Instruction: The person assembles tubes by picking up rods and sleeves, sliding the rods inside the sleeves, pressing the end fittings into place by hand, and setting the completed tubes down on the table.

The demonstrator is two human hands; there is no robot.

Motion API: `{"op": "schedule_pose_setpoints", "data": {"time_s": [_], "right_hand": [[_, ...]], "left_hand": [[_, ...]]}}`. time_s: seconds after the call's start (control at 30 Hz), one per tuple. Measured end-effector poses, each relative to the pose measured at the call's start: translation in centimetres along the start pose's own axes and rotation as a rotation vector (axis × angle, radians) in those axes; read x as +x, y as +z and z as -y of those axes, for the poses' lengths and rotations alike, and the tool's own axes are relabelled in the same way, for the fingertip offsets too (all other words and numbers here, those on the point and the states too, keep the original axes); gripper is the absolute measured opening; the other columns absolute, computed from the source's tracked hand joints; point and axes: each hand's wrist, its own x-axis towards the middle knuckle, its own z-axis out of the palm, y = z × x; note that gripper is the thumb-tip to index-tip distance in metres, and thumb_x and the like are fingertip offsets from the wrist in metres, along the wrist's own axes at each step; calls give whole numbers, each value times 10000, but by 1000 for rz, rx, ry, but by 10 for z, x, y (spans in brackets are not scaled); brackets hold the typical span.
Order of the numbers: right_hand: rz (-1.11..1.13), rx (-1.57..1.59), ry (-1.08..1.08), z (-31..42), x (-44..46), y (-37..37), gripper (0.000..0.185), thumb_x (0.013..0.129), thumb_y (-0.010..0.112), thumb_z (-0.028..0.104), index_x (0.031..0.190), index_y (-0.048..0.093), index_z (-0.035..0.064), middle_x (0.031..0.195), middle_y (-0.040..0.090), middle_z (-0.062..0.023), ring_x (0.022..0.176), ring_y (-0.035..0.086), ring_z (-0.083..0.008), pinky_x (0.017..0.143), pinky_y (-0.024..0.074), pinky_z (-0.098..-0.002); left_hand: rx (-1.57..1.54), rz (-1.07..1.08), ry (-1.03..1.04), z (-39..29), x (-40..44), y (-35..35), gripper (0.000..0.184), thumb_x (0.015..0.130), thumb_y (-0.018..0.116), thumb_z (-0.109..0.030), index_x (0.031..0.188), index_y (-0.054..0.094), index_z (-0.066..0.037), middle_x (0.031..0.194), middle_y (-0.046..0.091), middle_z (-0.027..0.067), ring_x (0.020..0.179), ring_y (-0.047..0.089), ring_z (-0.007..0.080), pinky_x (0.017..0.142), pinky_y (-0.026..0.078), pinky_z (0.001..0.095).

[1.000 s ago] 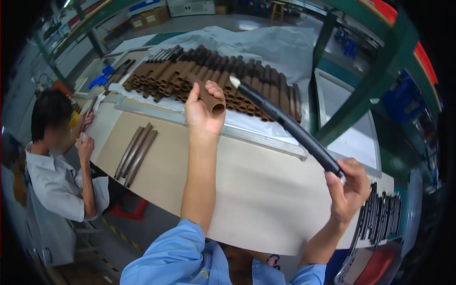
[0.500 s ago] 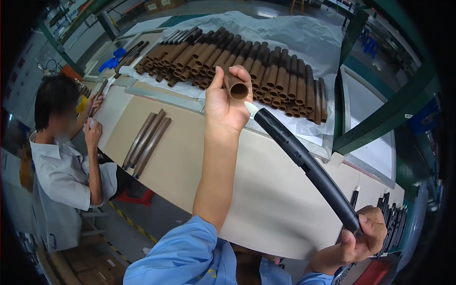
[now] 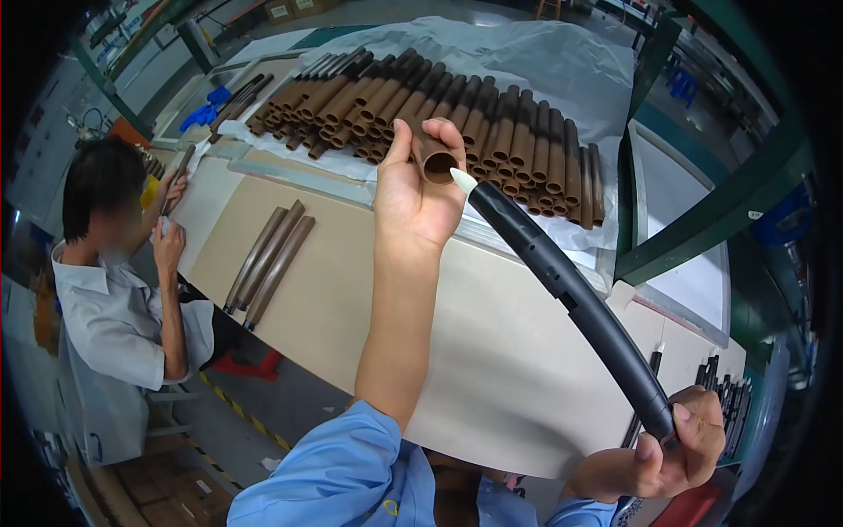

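In my left hand I grip a brown tube, its open end facing me. The fingers wrap round its sides. My right hand pinches the lower end of a long black rod with slots along its side. A white pointed tip on the rod's upper end sits at the mouth of the tube; how far it reaches inside I cannot tell. Behind my left hand lies a big pile of brown tubes, many darkened at their far ends.
Several finished-looking brown pieces lie on the table left of my arm. At the right edge stand more black rods. A person in a white shirt sits at the left, handling a tube. A green frame post rises on the right.
The black rod has moved up and left, bringing its white tip from just below the tube to its mouth. My left hand has barely shifted.
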Motion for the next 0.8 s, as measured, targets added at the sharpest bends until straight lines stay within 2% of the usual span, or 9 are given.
{"op": "schedule_pose_setpoints", "data": {"time_s": [0.2,0.3,0.37,0.4,0.47,0.57,0.8], "right_hand": [[8,-7,-6,-4,1,3,329,743,660,133,993,533,-38,632,451,-73,518,370,-131,479,259,-255],[8,-18,-5,-4,3,5,328,735,668,132,979,531,-40,636,457,-83,529,381,-142,485,264,-259],[10,-14,15,-4,4,7,330,728,673,131,970,530,-40,639,460,-90,540,390,-149,490,269,-262],[-6,-27,39,-4,5,6,337,687,700,126,952,549,-17,615,474,-90,504,412,-150,463,294,-257],[-39,-53,82,-5,5,6,362,605,753,115,915,586,29,568,502,-91,431,455,-150,410,344,-247],[-5,-63,65,-5,8,5,386,568,756,67,912,587,24,573,523,-104,436,490,-162,407,365,-246],[51,-78,108,-15,5,23,374,579,767,70,908,598,15,609,560,-102,474,535,-189,432,394,-251]], "left_hand": [[159,59,44,5,-3,2,257,944,488,-201,891,440,47,801,485,110,774,540,212,714,565,310],[300,86,57,4,2,-2,305,960,448,-323,919,466,-21,820,511,81,761,546,198,787,525,311],[357,171,71,8,0,-2,288,952,473,-272,960,436,13,828,487,84,770,541,184,774,535,296],[384,216,78,10,-1,-1,286,948,486,-247,981,422,30,832,475,86,774,538,178,767,540,289],[460,263,106,11,-2,-1,298,946,489,-259,1015,414,20,846,468,79,781,536,171,785,529,294],[541,288,152,13,-1,0,318,946,488,-279,1052,403,9,857,458,72,790,527,166,794,516,310],[509,247,75,21,-3,0,274,956,461,-264,1040,416,-7,841,441,73,753,474,161,674,458,302]]}}
